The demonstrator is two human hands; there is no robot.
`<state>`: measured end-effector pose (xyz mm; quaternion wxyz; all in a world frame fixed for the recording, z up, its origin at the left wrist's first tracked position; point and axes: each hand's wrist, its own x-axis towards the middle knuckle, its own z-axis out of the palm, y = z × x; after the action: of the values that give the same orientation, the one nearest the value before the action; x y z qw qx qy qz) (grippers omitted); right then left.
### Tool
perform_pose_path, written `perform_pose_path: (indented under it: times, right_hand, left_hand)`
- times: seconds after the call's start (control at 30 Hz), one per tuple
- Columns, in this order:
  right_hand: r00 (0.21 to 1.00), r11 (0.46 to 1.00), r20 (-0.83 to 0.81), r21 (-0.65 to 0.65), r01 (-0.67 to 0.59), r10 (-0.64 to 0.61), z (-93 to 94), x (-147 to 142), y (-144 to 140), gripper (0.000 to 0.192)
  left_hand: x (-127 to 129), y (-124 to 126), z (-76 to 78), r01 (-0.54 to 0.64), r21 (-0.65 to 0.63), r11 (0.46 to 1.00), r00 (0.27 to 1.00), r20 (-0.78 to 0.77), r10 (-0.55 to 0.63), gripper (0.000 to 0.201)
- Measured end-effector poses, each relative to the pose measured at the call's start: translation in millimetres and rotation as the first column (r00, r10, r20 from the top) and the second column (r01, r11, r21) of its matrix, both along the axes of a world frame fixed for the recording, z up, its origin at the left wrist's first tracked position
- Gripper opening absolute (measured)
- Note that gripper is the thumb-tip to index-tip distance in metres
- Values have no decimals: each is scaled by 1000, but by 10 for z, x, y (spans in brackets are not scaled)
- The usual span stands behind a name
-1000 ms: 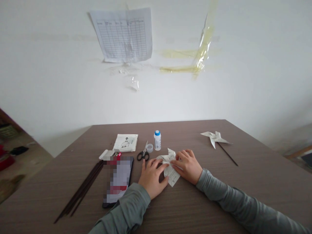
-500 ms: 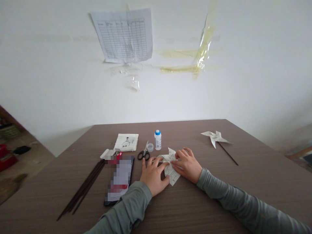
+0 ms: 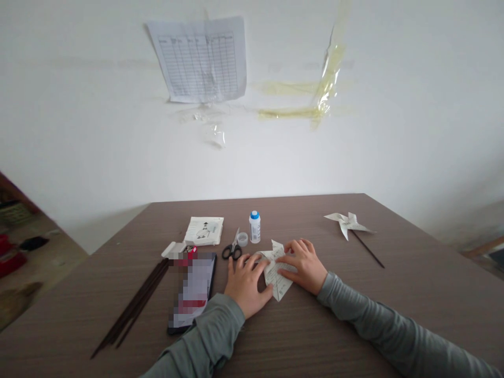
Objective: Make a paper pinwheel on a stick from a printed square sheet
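A printed paper pinwheel (image 3: 279, 286), partly folded, lies on the table under both hands. My left hand (image 3: 247, 286) is open, palm down with fingers spread; its fingertips rest on the pinwheel's left side, and its thumb lies by the lower left edge. From the right, my right hand (image 3: 305, 266) has its fingers curled on the paper, with the index fingertip holding a folded flap near the centre and the thumb just below. One pointed corner stands up between the hands. My fingers cover parts of the left and right blades.
Black-handled scissors (image 3: 232, 251), a clear cap (image 3: 242, 239) and a blue-topped glue bottle (image 3: 255, 228) stand beyond my left hand. Further left are a paper stack (image 3: 205, 231), a phone (image 3: 195, 294) and dark sticks (image 3: 134, 310). A pinwheel on a stick (image 3: 348, 226) lies right.
My right thumb and index finger have spread slightly apart over the pinwheel's centre, showing more of the paper. My left hand has shifted very slightly left.
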<state>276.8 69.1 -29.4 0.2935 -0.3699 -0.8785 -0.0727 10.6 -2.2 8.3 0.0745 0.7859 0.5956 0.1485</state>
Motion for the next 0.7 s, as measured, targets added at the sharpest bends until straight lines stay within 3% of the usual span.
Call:
perform_pose_path:
  times: [0.17, 0.43, 0.53, 0.7]
  right_hand:
    - [1000, 1000, -15, -23, 12, -12, -33, 0, 18, 41]
    - [999, 999, -23, 33, 30, -29, -248, -102, 58, 15]
    - [998, 999, -24, -17, 51, -51, -217, -89, 55, 16]
    - [1000, 998, -13, -65, 9, -10, -110, -35, 21, 22]
  left_hand:
    - [-18, 3, -37, -5, 17, 1000, 1000, 7, 4, 60]
    - [1, -14, 57, -27, -21, 999, 1000, 1, 27, 66]
    - [-16, -16, 73, -23, -43, 999, 1000, -4, 23, 66]
    - [-89, 8, -30, 11, -9, 1000, 1000, 0, -11, 66]
